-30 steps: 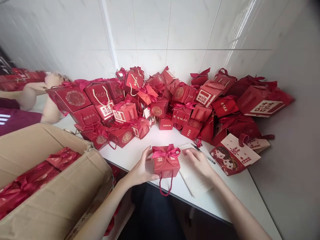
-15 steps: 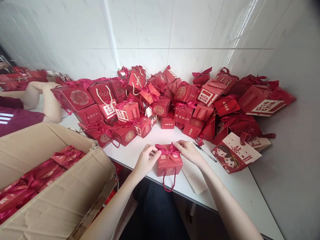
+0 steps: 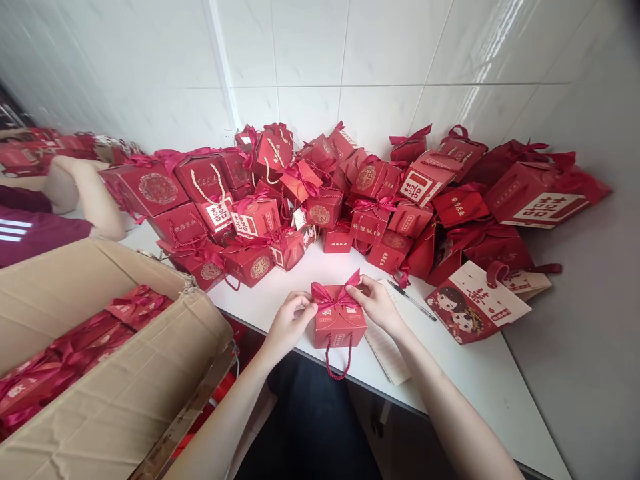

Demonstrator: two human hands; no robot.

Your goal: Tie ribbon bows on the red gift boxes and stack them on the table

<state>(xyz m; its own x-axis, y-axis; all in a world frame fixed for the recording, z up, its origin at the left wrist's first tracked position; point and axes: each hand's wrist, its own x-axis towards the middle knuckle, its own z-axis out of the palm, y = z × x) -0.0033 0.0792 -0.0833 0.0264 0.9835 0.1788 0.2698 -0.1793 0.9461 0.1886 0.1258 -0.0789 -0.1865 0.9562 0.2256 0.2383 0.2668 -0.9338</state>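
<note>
A small red gift box (image 3: 340, 330) stands upright at the table's front edge, its twisted red rope handle (image 3: 339, 373) hanging over the side. A dark red ribbon (image 3: 334, 294) is tied in a bow across its top. My left hand (image 3: 293, 319) pinches the bow's left loop between thumb and finger. On the other side my right hand (image 3: 376, 303) grips the right part of the bow, with a ribbon tip sticking up above the fingers. Under my right wrist lies a paper notebook (image 3: 387, 357), partly hidden.
Several red gift boxes (image 3: 250, 263) are piled along the wall. A black pen (image 3: 413, 300) and a box with cartoon figures (image 3: 463, 307) lie at right on the white table (image 3: 465, 373). A cardboard carton (image 3: 145, 373) holds more red boxes at left. Beyond it is another person's arm (image 3: 93, 187).
The bow's loops look fuller and more spread, and a ribbon tip now rises by my right hand. Both hands stay at the bow. The view has shifted slightly.
</note>
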